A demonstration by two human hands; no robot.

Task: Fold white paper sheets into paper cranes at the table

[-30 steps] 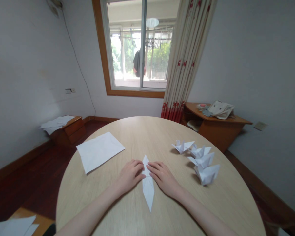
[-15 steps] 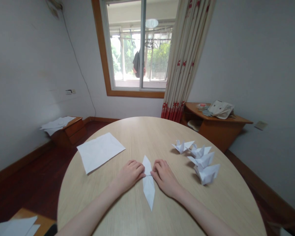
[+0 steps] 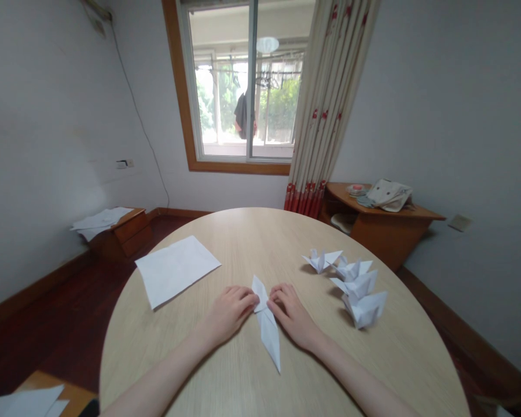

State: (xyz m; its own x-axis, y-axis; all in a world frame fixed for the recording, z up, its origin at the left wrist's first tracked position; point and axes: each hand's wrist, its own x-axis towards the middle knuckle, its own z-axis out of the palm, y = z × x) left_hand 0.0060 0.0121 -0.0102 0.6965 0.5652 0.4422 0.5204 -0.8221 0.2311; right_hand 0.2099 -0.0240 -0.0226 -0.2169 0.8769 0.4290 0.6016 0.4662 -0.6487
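Observation:
A folded white paper (image 3: 269,339), long and pointed at both ends, lies at the middle of the round table (image 3: 226,382), its near tip slanting right. My left hand (image 3: 233,310) pinches its left edge near the middle, fingers curled. On the opposite edge, my right hand (image 3: 292,310) grips it between thumb and curled fingers. Some of the fingertips are hidden behind the knuckles. Several folded paper cranes (image 3: 364,307) stand in a slanting row to the right of my right hand.
White paper sheets (image 3: 178,269) lie at the table's left. Beyond the table stand a corner desk (image 3: 386,231) with a cloth bag (image 3: 391,194) on it, and a low drawer cabinet (image 3: 132,231) with papers. More paper (image 3: 26,402) rests on a wooden surface at the lower left.
The folded paper has turned slightly on the table, its near tip swinging to the right. Both hands have shifted only a little and still hold its edges.

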